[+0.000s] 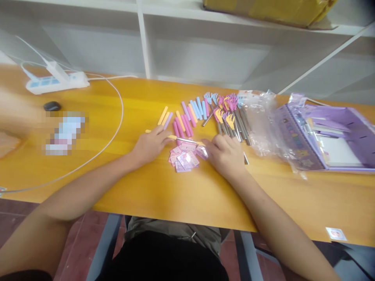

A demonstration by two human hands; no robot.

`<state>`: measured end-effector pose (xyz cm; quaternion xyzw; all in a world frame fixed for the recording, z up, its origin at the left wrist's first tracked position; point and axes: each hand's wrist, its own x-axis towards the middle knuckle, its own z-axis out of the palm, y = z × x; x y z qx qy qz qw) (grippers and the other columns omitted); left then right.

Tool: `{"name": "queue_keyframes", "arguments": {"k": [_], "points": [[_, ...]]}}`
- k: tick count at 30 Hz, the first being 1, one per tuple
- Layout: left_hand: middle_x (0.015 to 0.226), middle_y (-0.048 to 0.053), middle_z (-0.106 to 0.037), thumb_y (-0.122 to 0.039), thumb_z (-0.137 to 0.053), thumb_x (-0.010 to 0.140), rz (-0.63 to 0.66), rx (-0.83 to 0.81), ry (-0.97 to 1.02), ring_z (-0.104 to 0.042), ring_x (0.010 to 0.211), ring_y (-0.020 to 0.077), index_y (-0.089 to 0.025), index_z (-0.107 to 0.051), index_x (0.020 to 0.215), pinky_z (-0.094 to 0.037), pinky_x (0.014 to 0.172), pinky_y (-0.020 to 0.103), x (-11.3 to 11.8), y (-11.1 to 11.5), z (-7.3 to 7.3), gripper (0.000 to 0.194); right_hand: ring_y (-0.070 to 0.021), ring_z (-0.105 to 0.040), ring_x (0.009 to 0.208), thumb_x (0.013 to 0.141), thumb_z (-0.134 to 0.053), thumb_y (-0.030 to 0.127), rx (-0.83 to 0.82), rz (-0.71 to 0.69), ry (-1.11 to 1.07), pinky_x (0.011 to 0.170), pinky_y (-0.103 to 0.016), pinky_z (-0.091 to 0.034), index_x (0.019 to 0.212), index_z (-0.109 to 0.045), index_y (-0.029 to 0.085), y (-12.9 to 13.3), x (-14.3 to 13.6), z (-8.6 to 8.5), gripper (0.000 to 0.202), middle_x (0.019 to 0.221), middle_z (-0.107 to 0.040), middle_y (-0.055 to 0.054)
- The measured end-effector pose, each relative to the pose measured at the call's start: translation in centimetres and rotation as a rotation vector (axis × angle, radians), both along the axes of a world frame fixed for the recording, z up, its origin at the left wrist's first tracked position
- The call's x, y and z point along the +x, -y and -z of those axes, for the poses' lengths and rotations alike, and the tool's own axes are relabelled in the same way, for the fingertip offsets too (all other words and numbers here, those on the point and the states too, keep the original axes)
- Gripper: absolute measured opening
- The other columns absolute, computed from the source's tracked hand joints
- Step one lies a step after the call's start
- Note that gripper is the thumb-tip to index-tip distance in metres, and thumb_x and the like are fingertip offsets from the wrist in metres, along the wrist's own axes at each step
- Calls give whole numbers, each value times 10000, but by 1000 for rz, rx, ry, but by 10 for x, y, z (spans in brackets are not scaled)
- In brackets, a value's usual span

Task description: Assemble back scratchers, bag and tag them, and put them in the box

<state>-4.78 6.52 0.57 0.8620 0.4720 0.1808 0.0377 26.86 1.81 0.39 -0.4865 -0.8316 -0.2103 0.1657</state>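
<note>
Between my hands a metal rod [187, 140] with a yellow handle stretches across, over a pile of pink and purple cards [184, 158]. My left hand [152, 144] is closed round the yellow handle end. My right hand [224, 152] is closed at the rod's other end, where a yellow part shows by the fingertips. Beyond the cards lie pink handle tubes [183, 125], blue tubes [199, 108] and yellow tubes [163, 116]. Several metal rods with hand-shaped heads [230, 102] in pink, blue, yellow and purple lie beyond my right hand.
Clear plastic bags [262, 121] lie beside a purple box [351, 156] at the right. On the left are a power strip [58, 82], a black object [52, 106], a blurred-out item [66, 132] and a looping white cable [121, 113]. Shelves [193, 47] stand behind.
</note>
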Motion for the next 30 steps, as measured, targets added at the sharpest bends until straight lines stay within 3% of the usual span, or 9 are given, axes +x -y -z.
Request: {"name": "queue_keyframes", "arguments": {"k": [4,10,14,18,23,26,28,30], "points": [[1135,99,-734,-394,-520,1173,-13,15,-5,-678,833,214,-222,-744,1221,-366,598,297,-1,-4,-1,286,-196,-571,779,1113,-507,165,-106,13,-46,741,-383,-266,1198,-819,214,-3,6,-6,326,807,-675,-56],[1026,92,-702,-457,-482,1181,-46,169,63,-636,775,205,-228,-754,1206,-348,606,305,-16,-15,-11,357,-187,-574,712,1113,-505,244,-84,190,-98,753,-387,-273,1261,-829,252,-7,39,-20,356,735,-673,-46],[984,94,-669,-467,-511,1164,-106,253,101,-601,757,205,-218,-761,1149,-340,636,317,-33,-34,-15,354,-195,-570,700,1123,-451,330,8,336,-142,778,-418,-288,1200,-874,248,-15,83,-25,437,740,-702,-94],[981,91,-645,-523,-572,1126,-191,267,175,-593,790,223,-243,-740,1137,-342,661,331,-56,-58,-13,326,-183,-509,645,1049,-497,357,110,472,-191,809,-452,-305,1133,-904,216,-32,148,-17,439,698,-667,-104],[976,100,-646,-609,-454,1151,-360,372,124,-653,929,245,-234,-721,1148,-378,711,351,-105,-81,-13,461,-147,-324,546,768,-576,151,599,731,-310,825,-452,-352,872,-897,208,-45,239,4,342,520,-417,9],[973,91,-637,-625,-379,1171,-384,433,115,-641,936,226,-221,-707,1160,-387,728,358,-130,-92,-12,521,-196,-475,589,873,-503,150,857,760,-378,866,-498,-383,890,-876,168,-40,277,16,374,594,-551,-52],[963,99,-637,-614,-392,1162,-369,443,110,-631,897,240,-227,-708,1139,-405,719,368,-136,-98,-10,500,-251,-593,674,962,-417,159,903,760,-399,877,-521,-388,931,-863,157,-36,289,21,447,677,-654,-111],[982,115,-653,-609,-430,1142,-344,434,134,-641,899,268,-246,-710,1118,-435,724,382,-135,-101,-6,459,-285,-654,744,960,-404,143,879,772,-431,873,-529,-393,985,-848,154,-34,292,24,444,782,-732,-151]]}}
